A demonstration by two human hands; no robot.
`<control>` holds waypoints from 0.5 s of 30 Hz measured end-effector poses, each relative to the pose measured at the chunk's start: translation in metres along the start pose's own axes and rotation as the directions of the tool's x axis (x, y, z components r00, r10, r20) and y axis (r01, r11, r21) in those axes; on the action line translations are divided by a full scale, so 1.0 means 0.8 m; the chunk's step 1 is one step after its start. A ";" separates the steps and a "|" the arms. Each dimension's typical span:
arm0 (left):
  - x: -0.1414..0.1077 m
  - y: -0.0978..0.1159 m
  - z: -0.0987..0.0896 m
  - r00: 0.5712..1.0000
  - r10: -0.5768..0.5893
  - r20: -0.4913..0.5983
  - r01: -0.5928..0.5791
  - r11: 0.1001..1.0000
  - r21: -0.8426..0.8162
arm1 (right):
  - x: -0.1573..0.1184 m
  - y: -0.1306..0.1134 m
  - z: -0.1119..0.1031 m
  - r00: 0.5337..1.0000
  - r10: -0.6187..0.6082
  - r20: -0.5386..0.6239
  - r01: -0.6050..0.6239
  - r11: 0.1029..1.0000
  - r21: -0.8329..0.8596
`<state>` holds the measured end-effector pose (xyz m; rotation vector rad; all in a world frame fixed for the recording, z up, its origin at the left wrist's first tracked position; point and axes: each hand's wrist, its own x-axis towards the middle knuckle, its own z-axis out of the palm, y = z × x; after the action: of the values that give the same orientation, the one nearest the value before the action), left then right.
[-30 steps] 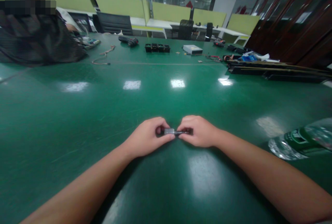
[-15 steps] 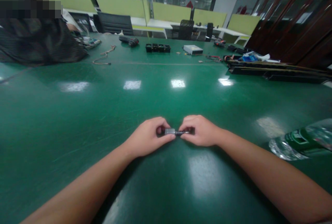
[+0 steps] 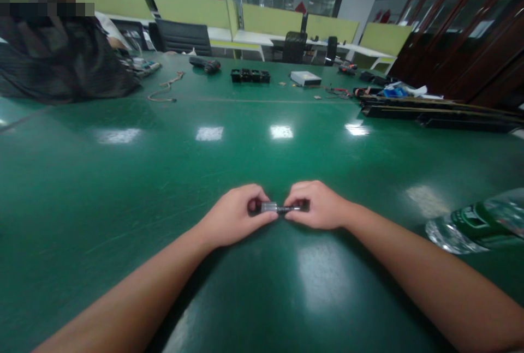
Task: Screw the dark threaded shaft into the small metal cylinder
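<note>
Between my hands lies a slim rod-like object (image 3: 269,207), level from left to right just over the green tabletop (image 3: 229,287). Its left part is a smooth grey cylinder; a narrower dark section leads right to a thin shiny end. My left hand (image 3: 237,214) is closed, thumb and fingers pinching the grey cylinder. Closed as well, my right hand (image 3: 317,205) pinches the thin end between thumb and forefinger. Fingers cover both ends, so the exact kind of object cannot be made out.
A clear bottle (image 3: 477,222) with a green label lies at the right. Along the far side are a black fan row (image 3: 250,76), a grey box (image 3: 305,78), a dark power tool (image 3: 204,64), a cable (image 3: 166,87), black strips (image 3: 442,115) and a dark bag (image 3: 65,64).
Almost nothing differs. Both hands keep their hold on the rod-like object, and the whole view has shifted very slightly.
</note>
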<state>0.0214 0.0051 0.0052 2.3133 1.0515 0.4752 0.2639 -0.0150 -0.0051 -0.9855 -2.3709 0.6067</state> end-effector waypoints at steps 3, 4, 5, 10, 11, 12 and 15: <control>0.000 -0.001 0.000 1.000 0.006 0.003 -0.006 1.000 -0.001 | 0.000 0.001 0.000 1.000 0.004 0.001 -0.004 1.000 -0.004; 0.000 -0.001 0.001 1.000 0.009 0.001 -0.009 1.000 0.000 | 0.000 0.002 0.000 1.000 0.005 -0.001 -0.005 1.000 -0.005; 0.000 -0.002 0.001 1.000 0.012 0.000 -0.012 1.000 0.000 | 0.000 0.002 0.000 1.000 0.006 -0.001 -0.006 1.000 -0.006; -0.001 -0.002 0.001 1.000 0.018 -0.006 -0.018 1.000 0.004 | -0.001 0.008 -0.001 1.000 0.007 0.002 -0.007 1.000 0.001; -0.001 -0.002 0.001 1.000 0.020 -0.006 -0.020 1.000 0.006 | -0.001 0.009 -0.002 1.000 0.007 -0.001 -0.007 1.000 0.003; -0.001 -0.002 0.001 1.000 0.020 -0.005 -0.020 1.000 0.008 | -0.002 0.010 -0.002 1.000 0.009 -0.004 -0.009 1.000 0.005; -0.001 -0.003 0.002 1.000 0.018 -0.007 -0.018 1.000 0.014 | -0.002 0.013 -0.004 1.000 0.012 -0.011 -0.012 1.000 0.014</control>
<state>0.0204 0.0051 0.0028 2.3368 1.0412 0.4845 0.2721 -0.0089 -0.0094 -0.9953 -2.3494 0.6200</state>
